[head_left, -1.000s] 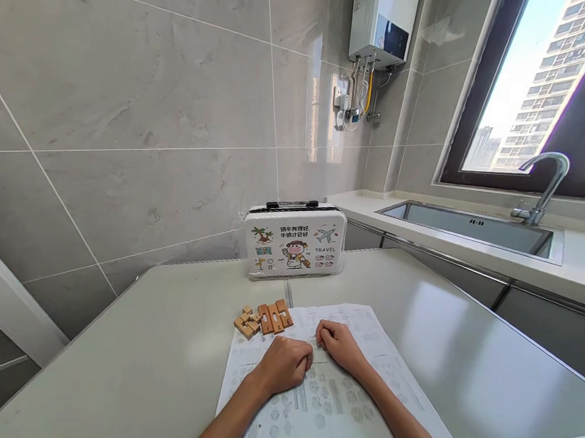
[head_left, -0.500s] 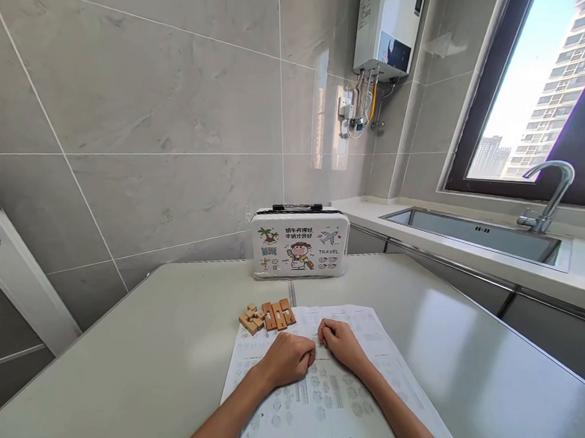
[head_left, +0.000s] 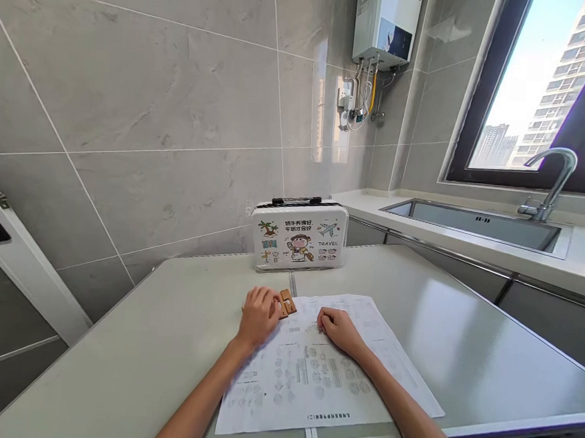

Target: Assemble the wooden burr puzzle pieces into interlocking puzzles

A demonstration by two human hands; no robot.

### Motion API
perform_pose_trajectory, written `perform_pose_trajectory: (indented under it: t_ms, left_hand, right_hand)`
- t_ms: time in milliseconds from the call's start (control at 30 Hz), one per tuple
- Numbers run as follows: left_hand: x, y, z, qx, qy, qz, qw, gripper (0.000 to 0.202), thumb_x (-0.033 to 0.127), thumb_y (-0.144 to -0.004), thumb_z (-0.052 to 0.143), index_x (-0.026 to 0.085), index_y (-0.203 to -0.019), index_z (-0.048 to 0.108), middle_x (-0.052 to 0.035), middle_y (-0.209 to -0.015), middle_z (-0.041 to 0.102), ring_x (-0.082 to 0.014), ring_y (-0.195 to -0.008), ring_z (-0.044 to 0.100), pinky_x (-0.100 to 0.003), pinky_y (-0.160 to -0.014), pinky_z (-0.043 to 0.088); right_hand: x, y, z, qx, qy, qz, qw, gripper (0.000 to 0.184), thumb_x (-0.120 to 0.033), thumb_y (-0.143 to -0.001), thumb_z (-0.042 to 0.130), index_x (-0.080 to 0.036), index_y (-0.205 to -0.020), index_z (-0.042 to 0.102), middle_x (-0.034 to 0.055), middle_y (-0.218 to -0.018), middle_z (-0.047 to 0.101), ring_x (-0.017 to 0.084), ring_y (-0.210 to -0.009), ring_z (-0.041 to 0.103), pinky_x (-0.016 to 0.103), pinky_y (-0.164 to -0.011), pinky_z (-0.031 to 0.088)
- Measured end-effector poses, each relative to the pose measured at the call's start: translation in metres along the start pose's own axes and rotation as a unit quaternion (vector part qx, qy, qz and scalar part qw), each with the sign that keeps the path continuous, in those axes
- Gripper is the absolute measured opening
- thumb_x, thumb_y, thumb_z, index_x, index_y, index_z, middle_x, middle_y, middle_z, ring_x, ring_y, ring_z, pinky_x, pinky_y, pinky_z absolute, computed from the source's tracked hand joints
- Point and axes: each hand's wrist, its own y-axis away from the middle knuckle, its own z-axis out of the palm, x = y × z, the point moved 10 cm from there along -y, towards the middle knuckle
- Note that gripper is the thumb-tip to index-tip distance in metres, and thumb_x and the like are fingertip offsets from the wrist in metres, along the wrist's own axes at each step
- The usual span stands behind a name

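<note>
Left hand was totally bare, same deal with the right hand. The left forearm and right forearm were bare too, pretty slim, kinda narrowing toward the wrists, uncovered down to the view's bottom edge.

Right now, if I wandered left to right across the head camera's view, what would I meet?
White frame → left hand → rightmost wooden piece → right hand → chrome tap.

Bright daylight from the window — pale glare on the table; edges stretched wide.
</note>
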Motion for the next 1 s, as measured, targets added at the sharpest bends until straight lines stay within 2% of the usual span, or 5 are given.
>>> perform_pose_trajectory:
  t_ms: [67, 133, 367, 600, 1000]
  left_hand:
    - [-0.021, 0.003, -0.009, 0.018, -0.013, -0.03, 0.999, 0.015, 0.029, -0.097, 0.058, 0.022, -0.108, 0.064, -0.0113, -0.117, 0.068, -0.0321, -0.111, 0.059, -0.051, -0.102, 0.045]
    - [-0.039, 0.009, -0.011, 0.023, -0.021, -0.057, 0.998, 0.031, 0.04, -0.094, 0.065, 0.022, -0.119, 0.061, -0.0127, -0.129, 0.064, -0.035, -0.121, 0.056, -0.054, -0.106, 0.043]
    - [-0.078, 0.021, 0.005, 0.008, -0.025, -0.128, 0.991, 0.059, 0.056, -0.089, 0.069, 0.021, -0.133, 0.054, -0.0144, -0.131, 0.063, -0.0371, -0.126, 0.057, -0.056, -0.108, 0.045]
    - [-0.092, 0.022, 0.011, -0.007, -0.017, -0.165, 0.986, 0.066, 0.06, -0.087, 0.069, 0.018, -0.135, 0.052, -0.0159, -0.126, 0.067, -0.037, -0.121, 0.062, -0.055, -0.106, 0.047]
    - [-0.096, 0.023, 0.005, -0.008, 0.001, -0.196, 0.98, 0.063, 0.058, -0.086, 0.068, 0.019, -0.133, 0.052, -0.0135, -0.119, 0.071, -0.0337, -0.114, 0.068, -0.049, -0.098, 0.054]
  right_hand:
    - [0.0, 0.0, 0.0, 0.001, 0.0, -0.001, 1.0, 0.025, -0.021, -0.083, 0.042, -0.022, -0.064, 0.058, -0.0012, -0.06, 0.06, 0.017, -0.056, 0.049, 0.028, -0.06, 0.035]
    - [0.0, 0.0, -0.001, 0.003, 0.0, -0.001, 1.0, 0.025, -0.021, -0.083, 0.042, -0.022, -0.064, 0.058, -0.0014, -0.06, 0.06, 0.017, -0.056, 0.048, 0.028, -0.06, 0.035]
    - [-0.001, 0.002, -0.001, 0.004, -0.001, 0.002, 1.0, 0.025, -0.021, -0.084, 0.042, -0.023, -0.065, 0.058, -0.0016, -0.06, 0.059, 0.017, -0.056, 0.048, 0.028, -0.059, 0.034]
    - [-0.003, 0.003, -0.003, 0.003, -0.002, 0.0, 1.0, 0.025, -0.02, -0.084, 0.041, -0.023, -0.064, 0.058, -0.0011, -0.062, 0.061, 0.018, -0.058, 0.05, 0.028, -0.062, 0.036]
    - [-0.002, 0.004, -0.003, -0.003, -0.006, 0.009, 1.0, 0.025, -0.022, -0.084, 0.042, -0.023, -0.066, 0.059, -0.0008, -0.062, 0.061, 0.017, -0.055, 0.047, 0.028, -0.059, 0.035]
